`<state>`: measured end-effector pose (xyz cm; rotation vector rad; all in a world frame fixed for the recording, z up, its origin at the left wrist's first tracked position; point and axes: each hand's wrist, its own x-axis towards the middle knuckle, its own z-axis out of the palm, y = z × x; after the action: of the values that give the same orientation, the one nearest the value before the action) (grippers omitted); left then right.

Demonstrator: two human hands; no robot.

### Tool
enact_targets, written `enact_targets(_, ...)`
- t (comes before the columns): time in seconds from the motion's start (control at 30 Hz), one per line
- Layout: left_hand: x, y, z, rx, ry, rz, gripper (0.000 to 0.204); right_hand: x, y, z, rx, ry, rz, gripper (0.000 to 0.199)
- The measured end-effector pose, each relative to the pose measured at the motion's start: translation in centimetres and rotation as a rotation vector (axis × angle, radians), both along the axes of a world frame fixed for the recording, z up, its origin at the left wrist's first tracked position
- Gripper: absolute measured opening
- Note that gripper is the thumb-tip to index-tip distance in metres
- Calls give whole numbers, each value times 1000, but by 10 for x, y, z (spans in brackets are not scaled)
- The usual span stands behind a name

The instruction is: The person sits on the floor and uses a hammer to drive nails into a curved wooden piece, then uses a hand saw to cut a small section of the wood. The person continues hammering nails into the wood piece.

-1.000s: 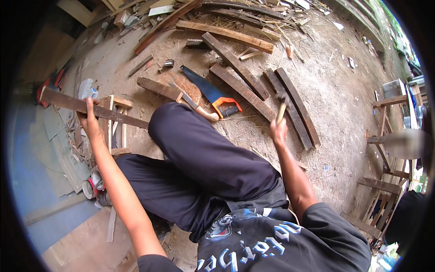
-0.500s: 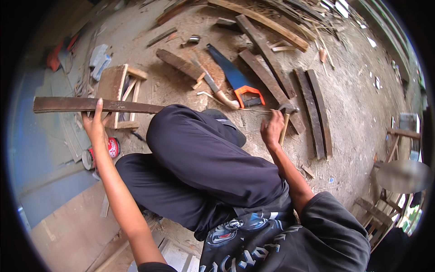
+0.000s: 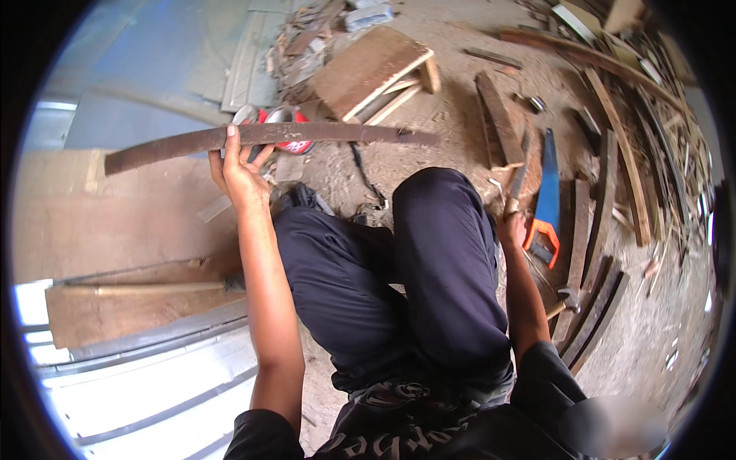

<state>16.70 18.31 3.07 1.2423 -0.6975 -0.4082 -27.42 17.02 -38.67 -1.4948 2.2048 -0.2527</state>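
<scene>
My left hand [image 3: 241, 172] is raised in front of my knees and grips a long, thin, dark wooden strip [image 3: 307, 135] near its middle; the strip lies level across the view. My right hand [image 3: 512, 227] is down at the dirt beside my right knee, its fingers curled around the near end of a narrow dark stick [image 3: 519, 178]. A blue handsaw with an orange handle [image 3: 546, 201] lies just right of that hand. A hammer [image 3: 569, 297] lies on the ground by my right forearm. I sit with both legs in dark trousers.
A small wooden stool [image 3: 372, 67] lies tipped beyond the strip, with red-and-silver tins [image 3: 282, 119] beside it. Several dark planks [image 3: 606, 230] and scrap wood cover the right. A plywood board [image 3: 107, 230], a long wooden-handled tool [image 3: 146, 289] and corrugated sheet [image 3: 153, 383] are at left.
My right hand has let go of the hammer, which now lies on the ground, and has dropped to the stick by the saw. My left hand still holds the strip.
</scene>
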Motion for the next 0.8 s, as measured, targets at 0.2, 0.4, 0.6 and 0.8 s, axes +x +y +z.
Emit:
enact_targets(0.2, 38, 44, 5, -149, 313, 222, 65, 11, 49, 45, -281, -261, -37, 43)
enact_targets(0.4, 39, 43, -1, -201, 539, 230, 66, 54, -27, 93, -508, -361, 693, 43)
enact_targets(0.6, 51, 42, -1, -151, 481, 319, 80, 142, -88, 72, -250, -20, 1475, 57)
enact_targets(0.8, 57, 39, -8, -70, 553, 300, 91, 255, -78, 44, -445, -68, 1527, 57)
